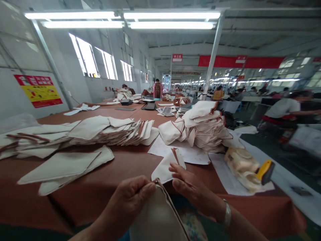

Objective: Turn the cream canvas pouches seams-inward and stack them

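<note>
My left hand (134,192) pinches the top corner of a white fabric piece with brown edging (156,214), which hangs down at the bottom centre. To the right of it, my right hand (192,187) has its fingers spread and apart, with a bracelet on the wrist. Just behind those fingers a small white piece (164,169) with a brown strip lies at the table's front edge. Whether the right fingertips touch it, I cannot tell.
Rows of white pieces (120,130) cover the left of the brown table (125,164). A tall stack (205,127) stands right of centre. A plastic container (242,164) and a yellow-handled tool (265,171) lie at the right. A person (288,107) sits far right.
</note>
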Tool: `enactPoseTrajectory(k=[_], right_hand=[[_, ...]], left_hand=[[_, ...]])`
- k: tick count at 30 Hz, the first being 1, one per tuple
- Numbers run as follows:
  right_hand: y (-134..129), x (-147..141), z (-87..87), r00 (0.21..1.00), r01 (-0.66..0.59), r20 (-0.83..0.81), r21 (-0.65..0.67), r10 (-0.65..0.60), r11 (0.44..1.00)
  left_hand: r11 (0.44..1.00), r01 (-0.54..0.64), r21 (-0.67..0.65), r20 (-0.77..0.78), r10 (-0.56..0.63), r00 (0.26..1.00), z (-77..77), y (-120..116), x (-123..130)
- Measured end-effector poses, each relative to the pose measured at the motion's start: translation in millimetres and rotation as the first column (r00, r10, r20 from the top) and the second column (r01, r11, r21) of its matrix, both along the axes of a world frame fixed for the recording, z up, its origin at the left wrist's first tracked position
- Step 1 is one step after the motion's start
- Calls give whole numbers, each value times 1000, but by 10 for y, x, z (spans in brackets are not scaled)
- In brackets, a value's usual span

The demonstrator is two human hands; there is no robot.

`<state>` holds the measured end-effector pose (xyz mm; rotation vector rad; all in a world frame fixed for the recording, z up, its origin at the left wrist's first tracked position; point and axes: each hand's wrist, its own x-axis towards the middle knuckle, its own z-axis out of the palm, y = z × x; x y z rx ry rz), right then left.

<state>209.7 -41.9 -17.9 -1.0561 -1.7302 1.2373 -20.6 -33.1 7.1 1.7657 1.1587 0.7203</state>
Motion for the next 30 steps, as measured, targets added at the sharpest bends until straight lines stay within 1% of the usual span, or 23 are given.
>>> enactPoseTrajectory(k=[1, 2, 3, 4, 5, 6, 8, 9, 10, 11, 12, 13, 15, 16, 17, 18, 20, 21, 23, 25, 27, 28, 30], right_hand=[[-25, -48, 64, 994, -83, -80, -85, 76, 993], [-45, -116, 106, 976, -177, -148, -124, 158, 976], [-46, -193, 126, 960, -239, -177, -107, 218, 965], [-19, -264, 132, 957, -247, -168, -57, 234, 967], [48, -314, 136, 968, -204, -147, -3, 201, 979], [156, -328, 150, 982, -124, -141, 25, 127, 992], [495, -212, 258, 979, 42, -200, -38, -49, 998], [711, -76, 365, 955, 145, -249, -91, -164, 985], [944, 105, 506, 916, 249, -297, -109, -270, 962], [1182, 321, 671, 857, 379, -349, -75, -380, 922], [1413, 558, 846, 751, 561, -401, -30, -524, 827], [1626, 801, 1013, 663, 673, -439, -7, -607, 740], [1968, 1245, 1250, 537, 789, -474, -9, -698, 614], [2088, 1420, 1290, 489, 822, -467, -36, -737, 568], [2170, 1551, 1266, 456, 843, -444, -63, -771, 534], [2215, 1632, 1177, 435, 856, -411, -86, -801, 510], [2199, 1645, 829, 449, 858, -331, -101, -830, 504], [2144, 1586, 593, 479, 847, -290, -96, -829, 523], [1963, 1383, 75, 577, 794, -201, -90, -792, 601], [1729, 1139, -400, 687, 711, -102, -107, -719, 695], [1489, 919, -744, 759, 640, -52, -118, -649, 759], [1376, 825, -853, 790, 607, -40, -93, -612, 789], [1178, 665, -953, 855, 519, -13, 42, -519, 854]], left_hand=[[998, -36, 43, 7, 36, 999, 14, 14, 13], [995, -44, 87, 13, 43, 999, 34, 28, 28], [988, -32, 149, 17, 30, 999, 60, 42, 41], [970, -23, 243, 14, 20, 1000, 94, 57, 50], [929, -36, 368, 10, 35, 999, 134, 76, 51], [858, -83, 508, 12, 89, 996, 177, 100, 44], [636, -224, 739, 66, 263, 963, 246, 173, 12], [529, -284, 799, 109, 338, 935, 257, 223, -5], [463, -318, 828, 135, 385, 913, 240, 284, -15], [447, -319, 836, 131, 401, 907, 189, 355, -12], [473, -290, 832, 98, 390, 916, 100, 437, 8], [527, -238, 816, 40, 360, 932, -26, 527, 48], [656, -104, 748, -113, 279, 954, -367, 721, 190], [719, -35, 694, -197, 237, 951, -563, 819, 285], [773, 27, 634, -276, 194, 941, -759, 911, 392], [824, 86, 560, -358, 148, 922, -944, 997, 502], [887, 157, 435, -483, 82, 872, -1243, 1148, 710], [901, 179, 395, -521, 60, 851, -1347, 1215, 796], [908, 209, 364, -557, 32, 830, -1462, 1330, 910], [910, 219, 353, -555, 16, 832, -1473, 1414, 939], [919, 191, 346, -533, 25, 846, -1411, 1439, 899], [922, 164, 351, -517, 45, 855, -1362, 1421, 862], [929, 96, 357, -431, 72, 900, -1249, 1316, 780]])
